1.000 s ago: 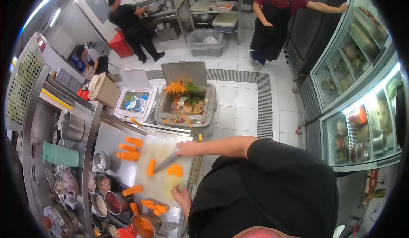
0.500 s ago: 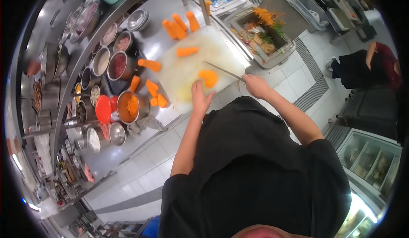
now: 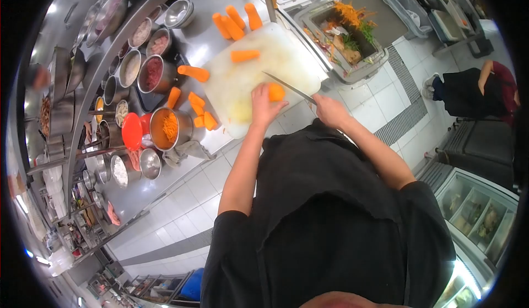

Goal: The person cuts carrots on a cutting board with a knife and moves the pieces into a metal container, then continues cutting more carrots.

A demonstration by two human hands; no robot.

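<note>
My left hand (image 3: 265, 105) is closed around the left side of a small heap of cut carrot (image 3: 277, 92) near the board's front edge; its fingers partly cover the heap, so single slices cannot be made out. In my right hand (image 3: 330, 110) is the handle of a kitchen knife (image 3: 289, 87). Its long blade points up and left, just beyond the cut carrot, over the white cutting board (image 3: 297, 60). A peeled carrot piece (image 3: 245, 56) lies farther back on the board. Another peeled carrot (image 3: 194, 73) rests across the board's left edge.
Several peeled carrots (image 3: 234, 28) lie behind the board, and carrot chunks (image 3: 196, 99) to its left. A steel pot (image 3: 175, 113) holds orange shreds; bowls of ingredients stand farther left. A scrap bin (image 3: 368, 68) is at right. Another person (image 3: 468, 90) stands at far right.
My left hand has moved right and over the cut carrot, which now looks more gathered. My right hand keeps the knife in nearly the same place.
</note>
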